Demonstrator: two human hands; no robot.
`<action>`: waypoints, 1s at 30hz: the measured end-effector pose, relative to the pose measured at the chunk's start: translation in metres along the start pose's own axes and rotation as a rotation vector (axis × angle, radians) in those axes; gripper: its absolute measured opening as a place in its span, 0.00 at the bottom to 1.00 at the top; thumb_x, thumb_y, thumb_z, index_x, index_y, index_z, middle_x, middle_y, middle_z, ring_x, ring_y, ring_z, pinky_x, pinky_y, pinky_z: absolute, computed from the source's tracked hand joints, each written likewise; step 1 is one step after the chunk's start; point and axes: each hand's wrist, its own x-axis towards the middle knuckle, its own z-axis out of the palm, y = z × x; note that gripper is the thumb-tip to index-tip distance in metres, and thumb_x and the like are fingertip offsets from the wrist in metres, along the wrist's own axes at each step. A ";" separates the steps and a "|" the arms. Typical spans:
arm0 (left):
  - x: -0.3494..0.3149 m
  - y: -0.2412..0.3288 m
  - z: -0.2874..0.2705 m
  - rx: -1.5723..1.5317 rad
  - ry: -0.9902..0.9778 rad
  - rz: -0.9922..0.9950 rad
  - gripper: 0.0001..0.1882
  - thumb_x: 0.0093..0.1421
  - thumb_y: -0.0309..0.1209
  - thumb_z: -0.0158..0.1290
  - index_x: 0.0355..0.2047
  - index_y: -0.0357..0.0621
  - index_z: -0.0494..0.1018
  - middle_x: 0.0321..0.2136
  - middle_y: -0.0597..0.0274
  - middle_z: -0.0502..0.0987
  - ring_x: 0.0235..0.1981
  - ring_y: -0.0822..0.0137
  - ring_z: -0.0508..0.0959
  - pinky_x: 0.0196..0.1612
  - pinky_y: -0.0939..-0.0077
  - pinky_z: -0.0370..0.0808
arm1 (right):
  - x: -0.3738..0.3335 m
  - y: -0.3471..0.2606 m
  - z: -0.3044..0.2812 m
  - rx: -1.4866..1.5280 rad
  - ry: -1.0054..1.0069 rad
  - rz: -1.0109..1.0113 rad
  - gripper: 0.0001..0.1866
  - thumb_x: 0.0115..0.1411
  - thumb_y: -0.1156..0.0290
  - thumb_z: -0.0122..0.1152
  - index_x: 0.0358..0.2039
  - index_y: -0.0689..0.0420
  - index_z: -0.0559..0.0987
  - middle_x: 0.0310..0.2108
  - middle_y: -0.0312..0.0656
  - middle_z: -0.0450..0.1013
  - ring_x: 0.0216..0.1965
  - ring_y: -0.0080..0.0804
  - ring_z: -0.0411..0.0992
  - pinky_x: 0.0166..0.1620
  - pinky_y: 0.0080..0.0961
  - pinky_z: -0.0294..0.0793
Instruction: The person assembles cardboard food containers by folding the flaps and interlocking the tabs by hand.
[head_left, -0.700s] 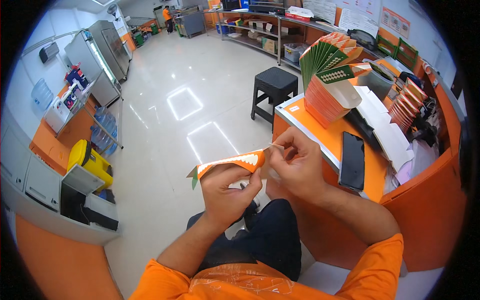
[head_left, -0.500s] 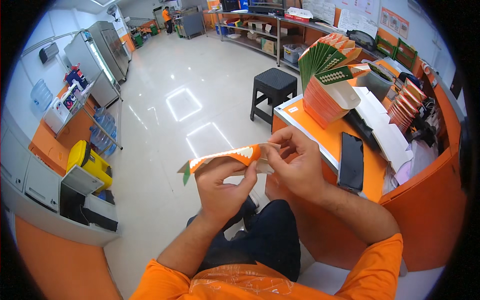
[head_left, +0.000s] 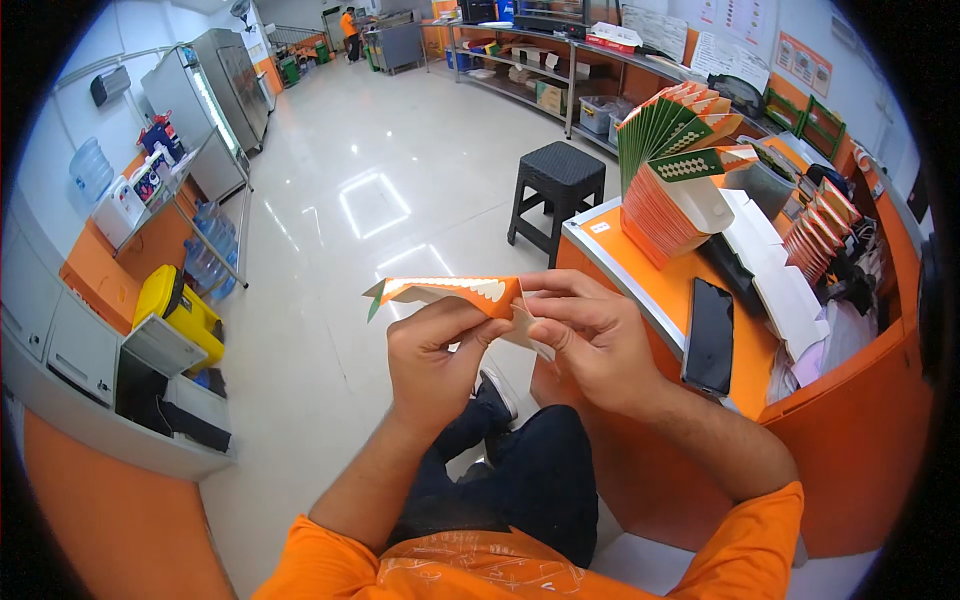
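Note:
In front of my lap I hold an orange, green and white paperboard food carton [head_left: 490,289], partly folded. My left hand [head_left: 432,352] grips its near side, thumb pressed on the panel and fingers tucked behind or inside. At its right end my right hand [head_left: 592,338] pinches the pale flaps between thumb and fingers, and these flaps are bent inward. The carton's green-edged end points left. To the right, on the orange counter [head_left: 612,238], stands a nested stack of similar cartons [head_left: 665,215], topped by a fan of green-sided ones [head_left: 660,135].
A black phone [head_left: 709,335] lies on the counter beside a long white cardboard piece [head_left: 765,270]. Another carton stack [head_left: 820,230] is farther right. A black stool [head_left: 562,178] stands past the counter's corner. A yellow bin [head_left: 178,315] is at left; a person [head_left: 350,35] stands far back.
My right hand has shifted its grip, its fingers now stretched along the carton's right end and the flaps pressed further in. My left hand keeps its hold. The view has shifted slightly.

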 end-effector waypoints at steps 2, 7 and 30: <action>0.001 0.000 -0.002 -0.020 -0.024 -0.004 0.08 0.53 0.19 0.63 0.34 0.33 0.81 0.30 0.55 0.83 0.30 0.67 0.82 0.34 0.77 0.77 | 0.001 -0.004 -0.002 0.023 -0.021 0.014 0.09 0.58 0.78 0.65 0.40 0.64 0.83 0.47 0.48 0.76 0.46 0.34 0.76 0.47 0.24 0.75; 0.003 0.009 -0.006 -0.004 -0.047 -0.016 0.08 0.53 0.20 0.64 0.35 0.34 0.81 0.28 0.56 0.82 0.29 0.69 0.81 0.34 0.77 0.76 | -0.001 -0.013 -0.003 0.095 0.006 0.161 0.07 0.58 0.77 0.65 0.37 0.64 0.84 0.46 0.48 0.76 0.45 0.31 0.77 0.44 0.25 0.78; -0.001 0.011 -0.007 0.126 -0.145 0.052 0.07 0.54 0.21 0.61 0.35 0.35 0.81 0.29 0.55 0.82 0.28 0.64 0.82 0.33 0.75 0.76 | -0.006 -0.015 0.003 0.071 -0.017 0.249 0.07 0.57 0.75 0.68 0.35 0.63 0.84 0.44 0.44 0.74 0.42 0.27 0.77 0.40 0.22 0.80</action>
